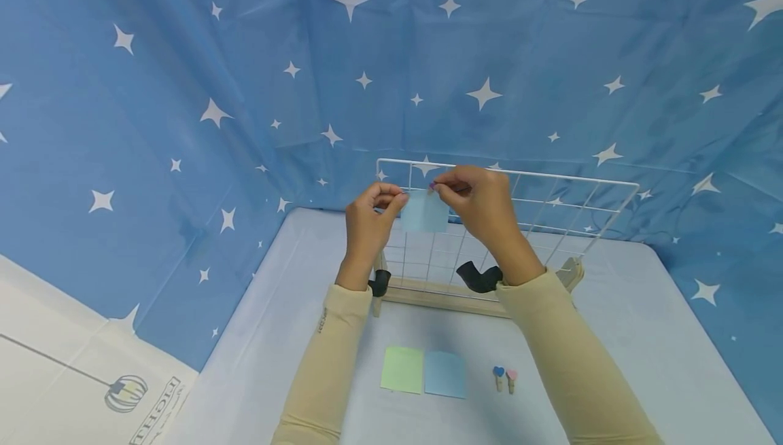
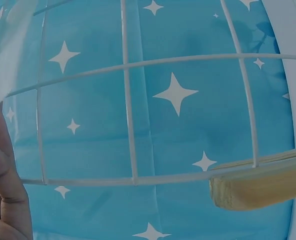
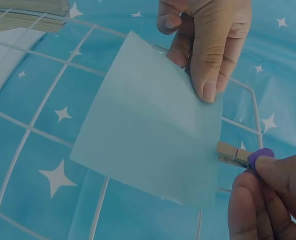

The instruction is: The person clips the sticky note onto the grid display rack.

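A light blue square paper note (image 1: 423, 212) is held up against the front of a white wire grid (image 1: 565, 177). My left hand (image 1: 370, 224) pinches the note at its upper left corner between thumb and fingers. My right hand (image 1: 486, 206) pinches a small wooden clothespin (image 3: 229, 151) with a purple heart on it. In the right wrist view, the clothespin's tip meets the note's edge; I cannot tell whether it clamps the paper and a wire. The left wrist view shows only some fingers (image 2: 10, 200) beside the grid.
A green note (image 1: 402, 369) and a blue note (image 1: 445, 374) lie side by side on the white table. To their right lie a blue-heart clothespin (image 1: 499, 378) and a pink-heart clothespin (image 1: 512, 381). A wooden base (image 1: 446, 301) supports the grid. Behind hangs a starry blue curtain (image 1: 391, 44).
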`<action>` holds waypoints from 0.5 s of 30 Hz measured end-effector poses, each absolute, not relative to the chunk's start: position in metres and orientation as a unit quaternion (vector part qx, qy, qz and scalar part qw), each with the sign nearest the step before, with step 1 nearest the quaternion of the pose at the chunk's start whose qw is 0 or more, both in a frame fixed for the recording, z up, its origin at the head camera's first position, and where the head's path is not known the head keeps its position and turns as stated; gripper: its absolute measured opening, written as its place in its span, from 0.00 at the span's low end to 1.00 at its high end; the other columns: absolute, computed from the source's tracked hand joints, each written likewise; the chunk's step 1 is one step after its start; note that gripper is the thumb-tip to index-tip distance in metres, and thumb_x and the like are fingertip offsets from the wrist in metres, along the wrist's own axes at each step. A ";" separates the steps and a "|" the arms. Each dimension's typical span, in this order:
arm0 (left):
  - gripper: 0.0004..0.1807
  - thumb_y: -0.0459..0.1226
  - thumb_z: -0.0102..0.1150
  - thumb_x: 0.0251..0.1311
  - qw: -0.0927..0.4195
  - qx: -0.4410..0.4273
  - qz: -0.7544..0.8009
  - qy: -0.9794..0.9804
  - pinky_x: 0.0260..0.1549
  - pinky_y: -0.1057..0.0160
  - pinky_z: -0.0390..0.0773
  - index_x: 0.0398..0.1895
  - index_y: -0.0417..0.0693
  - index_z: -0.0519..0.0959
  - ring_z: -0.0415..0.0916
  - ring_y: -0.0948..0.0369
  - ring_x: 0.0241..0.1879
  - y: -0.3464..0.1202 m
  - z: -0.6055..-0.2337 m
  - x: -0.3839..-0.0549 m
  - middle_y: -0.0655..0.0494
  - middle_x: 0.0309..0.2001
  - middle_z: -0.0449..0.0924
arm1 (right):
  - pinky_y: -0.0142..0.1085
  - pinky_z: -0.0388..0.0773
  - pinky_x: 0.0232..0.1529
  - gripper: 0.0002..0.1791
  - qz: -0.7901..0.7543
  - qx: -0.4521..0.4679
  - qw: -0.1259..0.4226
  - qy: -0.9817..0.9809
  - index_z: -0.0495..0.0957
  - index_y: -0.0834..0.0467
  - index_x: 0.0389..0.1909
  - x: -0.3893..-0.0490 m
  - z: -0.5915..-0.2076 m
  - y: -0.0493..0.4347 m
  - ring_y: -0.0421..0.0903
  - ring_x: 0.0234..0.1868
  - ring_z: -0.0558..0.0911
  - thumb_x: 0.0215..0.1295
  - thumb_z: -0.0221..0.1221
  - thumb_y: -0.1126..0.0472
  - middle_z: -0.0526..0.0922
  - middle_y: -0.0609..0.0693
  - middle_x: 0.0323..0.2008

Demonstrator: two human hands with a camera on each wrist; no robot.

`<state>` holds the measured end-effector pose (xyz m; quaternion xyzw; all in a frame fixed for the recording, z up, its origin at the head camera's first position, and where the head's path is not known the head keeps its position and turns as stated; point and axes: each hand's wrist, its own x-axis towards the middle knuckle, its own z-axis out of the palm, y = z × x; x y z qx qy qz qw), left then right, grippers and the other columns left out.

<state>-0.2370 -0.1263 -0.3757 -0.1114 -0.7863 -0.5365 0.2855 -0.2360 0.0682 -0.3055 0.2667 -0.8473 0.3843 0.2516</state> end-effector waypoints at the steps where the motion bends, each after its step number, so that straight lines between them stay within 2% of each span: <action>1: 0.08 0.41 0.70 0.74 0.287 -0.113 -0.536 -0.786 0.39 0.52 0.82 0.44 0.45 0.88 0.86 0.53 0.38 -0.126 -0.376 -0.237 0.51 0.35 0.91 | 0.54 0.90 0.42 0.05 0.381 0.265 0.252 -0.849 0.91 0.67 0.42 -0.236 -0.306 0.067 0.58 0.36 0.91 0.73 0.67 0.71 0.92 0.62 0.38; 8: 0.08 0.40 0.70 0.74 0.297 -0.115 -0.532 -0.784 0.41 0.51 0.85 0.44 0.43 0.87 0.87 0.53 0.35 -0.123 -0.377 -0.239 0.49 0.36 0.91 | 0.53 0.90 0.40 0.05 0.353 0.260 0.252 -0.863 0.91 0.68 0.43 -0.239 -0.305 0.062 0.58 0.35 0.91 0.73 0.67 0.71 0.92 0.62 0.37; 15: 0.08 0.39 0.70 0.73 0.314 -0.120 -0.519 -0.786 0.33 0.59 0.83 0.43 0.43 0.87 0.87 0.53 0.36 -0.123 -0.380 -0.241 0.49 0.37 0.91 | 0.52 0.88 0.36 0.04 0.326 0.264 0.274 -0.865 0.90 0.69 0.41 -0.238 -0.303 0.054 0.58 0.32 0.90 0.72 0.68 0.72 0.91 0.63 0.35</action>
